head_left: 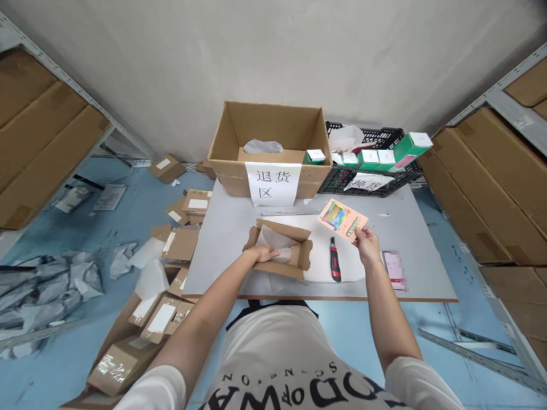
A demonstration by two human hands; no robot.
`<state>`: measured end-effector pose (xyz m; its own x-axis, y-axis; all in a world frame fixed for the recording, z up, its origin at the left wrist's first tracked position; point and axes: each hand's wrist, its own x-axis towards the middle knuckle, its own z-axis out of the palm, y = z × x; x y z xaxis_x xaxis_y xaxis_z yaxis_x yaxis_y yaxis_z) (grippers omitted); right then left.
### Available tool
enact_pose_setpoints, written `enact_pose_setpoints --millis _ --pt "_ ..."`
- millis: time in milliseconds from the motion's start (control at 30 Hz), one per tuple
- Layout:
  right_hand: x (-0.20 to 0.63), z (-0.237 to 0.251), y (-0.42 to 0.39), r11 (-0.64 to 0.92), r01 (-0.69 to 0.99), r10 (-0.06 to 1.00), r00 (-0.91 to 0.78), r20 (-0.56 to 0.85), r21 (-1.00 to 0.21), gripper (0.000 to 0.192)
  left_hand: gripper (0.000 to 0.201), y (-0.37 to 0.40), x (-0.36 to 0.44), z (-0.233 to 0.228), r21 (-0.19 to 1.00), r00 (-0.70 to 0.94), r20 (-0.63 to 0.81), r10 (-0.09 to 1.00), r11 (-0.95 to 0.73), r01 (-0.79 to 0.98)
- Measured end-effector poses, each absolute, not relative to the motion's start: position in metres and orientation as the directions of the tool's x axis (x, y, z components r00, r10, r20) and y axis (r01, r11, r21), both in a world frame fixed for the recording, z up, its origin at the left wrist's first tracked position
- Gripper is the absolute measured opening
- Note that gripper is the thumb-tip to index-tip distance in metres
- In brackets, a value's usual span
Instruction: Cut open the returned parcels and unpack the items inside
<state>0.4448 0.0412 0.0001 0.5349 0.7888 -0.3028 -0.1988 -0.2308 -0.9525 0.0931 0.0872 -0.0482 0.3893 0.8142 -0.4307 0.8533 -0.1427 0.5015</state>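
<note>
Small opened mailer box at middle of grey table, flaps up, white wrapping inside. Left hand reaching into it, fingers curled around the wrapped contents, closed on the white wrapping. Right hand raised above table to the right, pinching orange card by its lower corner between thumb and fingers, card tilted, picture side up. Red-and-black utility knife lying flat between box and right hand, on white sheet, touching neither hand. Pink-edged phone flat on table just right of right wrist, partly blurred. Behind: big open carton with white paper sign, black crate beside it holding green-and-white small boxes. Discarded cardboard boxes scattered on blue floor at left, crumpled grey bags further left. Shelving with brown cartons at right.
</note>
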Motion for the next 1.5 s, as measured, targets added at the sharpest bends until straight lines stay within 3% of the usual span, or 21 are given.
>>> enact_pose_setpoints --millis 100,167,367,500,600,833,1100,1300,1500 --pt "0.447 -0.001 0.042 -0.226 -0.196 0.786 0.542 -0.297 -0.954 0.039 0.047 0.094 0.098 -0.04 0.447 0.518 -0.563 0.644 -0.289 0.846" --pt "0.448 -0.002 0.043 -0.217 -0.189 0.783 0.552 -0.286 -0.958 0.039 0.045 0.095 0.1 -0.03 0.439 0.537 -0.533 0.654 -0.328 0.836" --pt "0.464 0.003 0.06 -0.17 -0.205 0.78 0.57 -0.258 -0.964 0.039 0.045 0.075 0.087 -0.002 0.506 0.639 -0.185 0.747 -0.485 0.713" --pt "0.49 0.022 0.093 -0.046 -0.241 0.747 0.636 -0.194 -0.969 0.035 0.04 0.056 0.065 -0.002 0.426 0.471 0.036 0.881 -0.44 0.791" --pt "0.512 0.042 0.13 0.058 -0.264 0.709 0.689 -0.147 -0.963 0.024 0.044 0.04 0.055 -0.012 0.385 0.254 0.118 0.96 -0.28 0.879" --pt "0.532 0.072 0.22 0.177 -0.359 0.625 0.761 -0.177 -0.916 0.015 0.062 0.011 0.056 -0.04 0.55 -0.051 0.096 0.994 -0.011 0.835" --pt "0.507 0.07 0.3 0.226 -0.44 0.62 0.753 -0.22 -0.869 0.023 0.068 0.009 0.064 -0.053 0.72 -0.154 0.03 0.988 0.085 0.689" --pt "0.477 0.035 0.325 0.033 -0.396 0.637 0.716 -0.286 -0.918 0.031 0.068 0.008 0.065 -0.057 0.724 -0.182 -0.001 0.983 0.127 0.678" --pt "0.474 0.012 0.336 -0.017 -0.394 0.636 0.705 -0.314 -0.919 0.025 0.067 0.005 0.064 -0.059 0.723 -0.194 -0.022 0.981 0.15 0.674"
